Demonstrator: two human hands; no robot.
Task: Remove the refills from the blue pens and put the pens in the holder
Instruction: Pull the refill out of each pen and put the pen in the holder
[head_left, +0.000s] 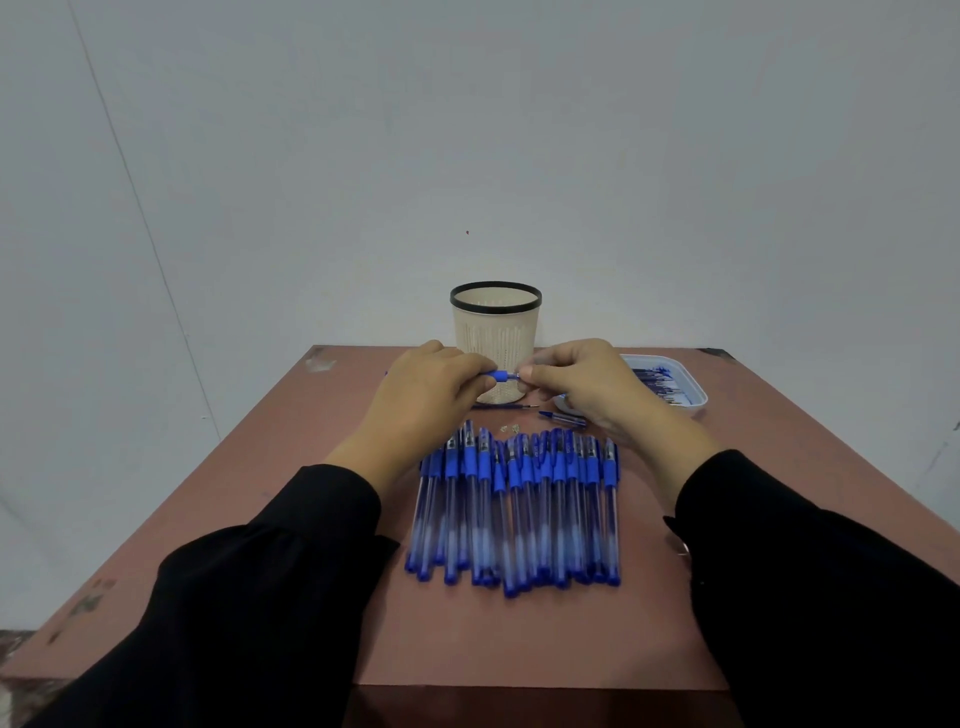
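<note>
— Hands?
— Both raised above the table (291, 519), in front of the holder (496, 332). Left hand (431, 384) curled round the body of one blue pen (501, 375), right hand (576, 379) pinching its tip end between thumb and fingertips. Held level, just short of the holder's wall (only the blue grip showing between the two hands).
— Other pens?
— Lying side by side in a row of capped pens (514, 509), near the front, between two black sleeves (260, 597).
— Behind the row?
— A loose refill (506, 407) flat on the table, a pen cap (563, 418) beside it, partly under the right hand, plus some small bits (510, 427), too tiny to name.
— Right side?
— White tray (696, 397) with thin blue refills heaped inside.
— Holder?
— Upright, cream, slotted, black rim, at the far edge.
</note>
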